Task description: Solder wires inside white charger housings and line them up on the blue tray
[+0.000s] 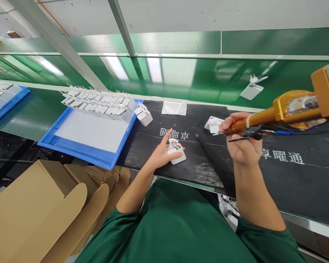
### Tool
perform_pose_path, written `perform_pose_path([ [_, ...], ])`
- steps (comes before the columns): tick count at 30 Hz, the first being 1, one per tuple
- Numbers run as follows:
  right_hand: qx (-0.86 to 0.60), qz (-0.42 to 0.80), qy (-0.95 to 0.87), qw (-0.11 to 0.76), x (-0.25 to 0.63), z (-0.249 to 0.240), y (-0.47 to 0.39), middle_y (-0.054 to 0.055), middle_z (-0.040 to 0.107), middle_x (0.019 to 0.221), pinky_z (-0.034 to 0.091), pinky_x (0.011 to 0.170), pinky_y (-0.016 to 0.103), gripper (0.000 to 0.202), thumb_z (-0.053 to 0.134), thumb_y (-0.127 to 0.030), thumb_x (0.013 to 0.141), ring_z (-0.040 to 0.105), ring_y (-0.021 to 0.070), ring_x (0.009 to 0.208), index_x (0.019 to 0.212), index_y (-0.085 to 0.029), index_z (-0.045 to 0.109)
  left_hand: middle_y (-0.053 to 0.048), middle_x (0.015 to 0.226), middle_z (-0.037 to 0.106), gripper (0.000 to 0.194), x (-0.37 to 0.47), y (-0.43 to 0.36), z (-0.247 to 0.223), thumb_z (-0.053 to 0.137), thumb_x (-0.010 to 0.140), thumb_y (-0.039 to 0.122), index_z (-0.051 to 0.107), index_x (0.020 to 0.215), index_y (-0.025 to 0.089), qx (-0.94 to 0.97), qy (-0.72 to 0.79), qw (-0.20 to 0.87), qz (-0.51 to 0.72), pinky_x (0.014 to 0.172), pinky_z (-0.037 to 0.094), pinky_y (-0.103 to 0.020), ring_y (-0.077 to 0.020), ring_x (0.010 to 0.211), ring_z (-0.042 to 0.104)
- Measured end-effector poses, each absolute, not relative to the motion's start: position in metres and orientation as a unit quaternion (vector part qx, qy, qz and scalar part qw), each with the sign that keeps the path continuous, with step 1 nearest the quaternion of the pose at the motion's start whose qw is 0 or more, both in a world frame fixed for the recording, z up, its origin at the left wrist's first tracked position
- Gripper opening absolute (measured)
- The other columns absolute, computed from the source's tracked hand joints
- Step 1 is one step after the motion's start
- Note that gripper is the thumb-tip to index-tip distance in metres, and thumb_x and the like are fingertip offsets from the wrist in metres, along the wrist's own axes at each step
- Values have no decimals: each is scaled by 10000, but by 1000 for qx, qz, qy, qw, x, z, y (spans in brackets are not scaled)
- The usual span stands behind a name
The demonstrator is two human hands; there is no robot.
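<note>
My left hand (164,153) grips a small white charger housing (177,157) on the black mat, thumb in front and index finger stretched out behind. The housing's top is raised, and thin coloured wires show inside. My right hand (245,144) is closed around the narrow front end of a gold-coloured handheld tool (263,116) with a black part below its barrel. Its thin tip points left, apart from the housing. Just behind that tip lies another white charger piece (214,124). Between my hands, dark tweezers (204,144) rest on the mat.
On the left, a blue tray (112,159) carries rows of white chargers (98,102). One white charger (144,115) stands beside it. A white sheet (174,108) lies at the mat's back edge; another charger (252,89) is on the green surface. Cardboard boxes (30,212) fill the lower left.
</note>
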State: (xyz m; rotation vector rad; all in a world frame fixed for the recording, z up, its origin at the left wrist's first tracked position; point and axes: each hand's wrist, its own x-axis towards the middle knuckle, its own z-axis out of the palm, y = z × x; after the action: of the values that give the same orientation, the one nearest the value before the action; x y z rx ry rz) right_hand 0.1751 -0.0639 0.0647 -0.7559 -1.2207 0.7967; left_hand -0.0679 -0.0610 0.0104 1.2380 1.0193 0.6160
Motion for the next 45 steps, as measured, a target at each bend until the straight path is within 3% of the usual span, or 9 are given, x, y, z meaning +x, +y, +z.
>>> perform_pose_path([
  [6,-345,334,-618,622,173,73,-19,24,644,932,519,755,409,355,696,-472,809,587,207,844,1119,-311,634,-78,1076,740,1102,-63,-60,8,788,759,296,57,1583,289,541,430,665,283,859,530,-341,-212,967,710],
  [11,-554,117,-662,490,201,82,6,97,640,1059,503,901,492,380,540,-538,900,613,268,1001,1154,-259,585,-79,1067,745,1115,-60,-61,14,796,755,332,50,1584,294,537,436,669,272,854,535,-364,-234,953,714],
  [14,-664,17,-626,408,226,79,11,161,635,1089,510,889,503,382,450,-480,935,629,296,996,1174,-201,555,-90,1061,749,1095,-59,-59,14,777,775,336,42,1586,285,531,438,674,267,888,527,-394,-250,968,715],
  [22,-803,-27,-527,278,274,89,-13,178,692,1018,530,763,427,395,505,-316,847,665,296,859,1193,-131,547,-77,1085,738,1053,-47,-44,4,753,779,376,84,1586,278,585,447,630,250,977,492,-424,-245,987,707],
  [28,-842,-43,-538,20,262,119,-27,136,713,805,473,661,377,431,376,-457,921,677,317,806,843,-203,716,-49,1056,738,997,-45,-42,6,704,796,382,103,1583,259,615,486,564,260,979,489,-408,-241,1014,694],
  [31,-819,-6,-574,-2,253,120,28,172,724,1021,490,738,370,373,496,-419,893,671,326,965,1105,-171,676,-32,1021,744,984,-46,-44,4,691,797,368,107,1581,253,622,492,553,256,973,490,-399,-226,966,699],
  [35,-824,41,-566,4,249,108,114,244,665,1202,507,819,341,817,718,-336,768,650,311,1080,1458,-78,367,-30,1002,744,976,-45,-48,2,690,782,342,136,1577,227,631,477,547,273,972,490,-371,-210,934,701],
  [39,-805,62,-589,22,244,92,154,207,718,1101,525,792,309,936,740,-309,750,683,280,1030,1501,-41,250,-6,898,731,962,-43,-48,1,685,758,279,177,1571,211,644,471,530,287,964,489,-367,-194,848,691],
  [45,-768,89,-634,22,236,77,154,160,736,1104,537,771,287,679,659,-304,814,709,245,982,1411,-96,410,-4,858,712,966,-41,-49,1,691,748,282,190,1571,215,650,475,521,282,891,510,-354,-210,824,683],
])
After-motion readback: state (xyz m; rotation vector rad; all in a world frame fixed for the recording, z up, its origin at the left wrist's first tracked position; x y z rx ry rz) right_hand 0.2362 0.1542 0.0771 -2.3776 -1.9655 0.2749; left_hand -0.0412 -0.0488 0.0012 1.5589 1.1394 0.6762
